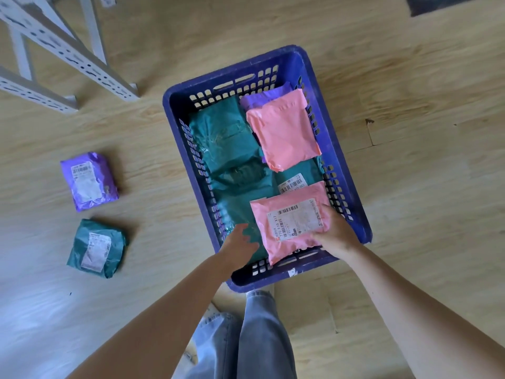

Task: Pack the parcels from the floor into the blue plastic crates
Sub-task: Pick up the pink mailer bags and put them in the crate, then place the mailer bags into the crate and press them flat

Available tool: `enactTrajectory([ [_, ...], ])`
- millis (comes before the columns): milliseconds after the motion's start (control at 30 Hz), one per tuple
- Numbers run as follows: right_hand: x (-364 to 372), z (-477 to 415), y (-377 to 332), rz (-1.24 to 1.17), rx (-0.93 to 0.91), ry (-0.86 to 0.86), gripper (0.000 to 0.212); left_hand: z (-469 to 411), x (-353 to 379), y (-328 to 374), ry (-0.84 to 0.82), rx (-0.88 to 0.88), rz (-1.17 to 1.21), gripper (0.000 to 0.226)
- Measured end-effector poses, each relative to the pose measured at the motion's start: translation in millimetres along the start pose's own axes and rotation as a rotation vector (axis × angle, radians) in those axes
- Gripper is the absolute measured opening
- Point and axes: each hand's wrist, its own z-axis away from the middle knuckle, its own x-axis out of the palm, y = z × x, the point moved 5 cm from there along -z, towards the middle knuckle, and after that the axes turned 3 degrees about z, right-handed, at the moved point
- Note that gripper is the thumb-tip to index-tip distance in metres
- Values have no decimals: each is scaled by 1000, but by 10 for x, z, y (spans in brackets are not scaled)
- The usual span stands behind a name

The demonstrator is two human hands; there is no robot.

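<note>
A blue crate (355, 212) sits on the wood floor (410, 105), right in front of the person. The right hand (337, 233) holds a pink parcel (287, 203) by its near right corner. Its thumb lies on top by the white label and its other fingers curl under the edge. This pink parcel is inside the crate, at the near right end. It lies on top of green parcels, and its near edge leans on the crate's near wall. The left hand (240, 242) is inside the crate too, just beside the pink parcel, over a green parcel (235, 214). Its fingers bend down and stay close together, but they are blurry, so I cannot tell if they hold anything. Farther back in the crate, a second pink parcel (284, 132) lies on a purple parcel (262, 98). More green parcels (226, 135) fill the left side. One green parcel with a barcode label (297, 179) peeks out between the two pink ones. Two parcels lie on the floor to the left, well apart from the crate. One is a purple floor parcel (88, 181) and the other, nearer, is a green floor parcel (95, 247). A white metal rack (54, 50) stands at the far left. The person's jeans (259, 337) show at the bottom.
</note>
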Motion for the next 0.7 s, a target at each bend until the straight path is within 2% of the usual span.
enactTrajectory([
  [300,-117,948,-1292,84,-88,43,66,1107,-1016,213,71,109,65,52],
  [500,186,1605,-2311,100,-185,-6,72,1853,-1890,36,177,172,163,53],
  [700,707,2156,-3095,202,-272,-62,73,2376,-2723,-575,265,141,351,54],
])
